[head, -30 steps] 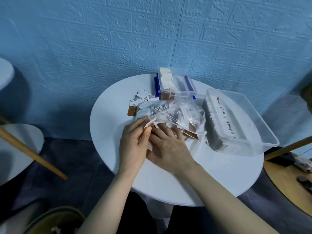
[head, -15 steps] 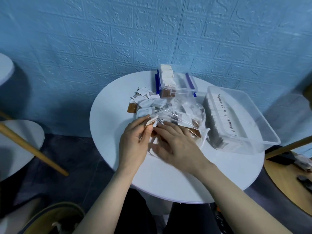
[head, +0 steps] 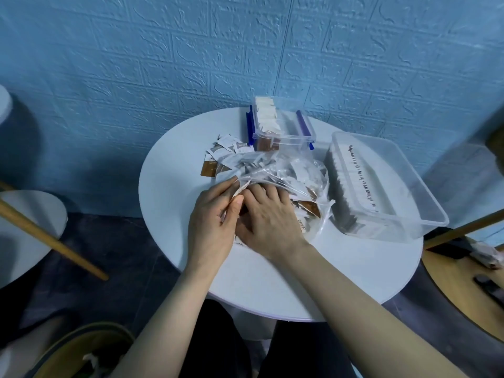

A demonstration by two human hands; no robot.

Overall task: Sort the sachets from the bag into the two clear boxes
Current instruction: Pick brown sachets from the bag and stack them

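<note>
A clear plastic bag (head: 286,173) full of white and brown sachets lies in the middle of the round white table (head: 174,170). My left hand (head: 210,225) pinches a few sachets (head: 240,190) between thumb and fingers at the bag's near left edge. My right hand (head: 268,216) lies flat beside it with its fingers reaching into the bag's mouth. Loose sachets (head: 221,156) lie left of the bag. A small clear box (head: 281,124) with blue clips stands behind, holding a row of sachets. A large clear box (head: 387,186) at the right holds a long row of white sachets.
A blue embossed wall rises directly behind the table. Another white table with a wooden leg (head: 51,238) stands at the left. A wooden chair (head: 463,285) is at the right, and a bin (head: 87,353) sits on the floor at lower left.
My right hand has slid forward from the table in front of the bag into its opening. My left hand keeps its pinch on the sachets.
</note>
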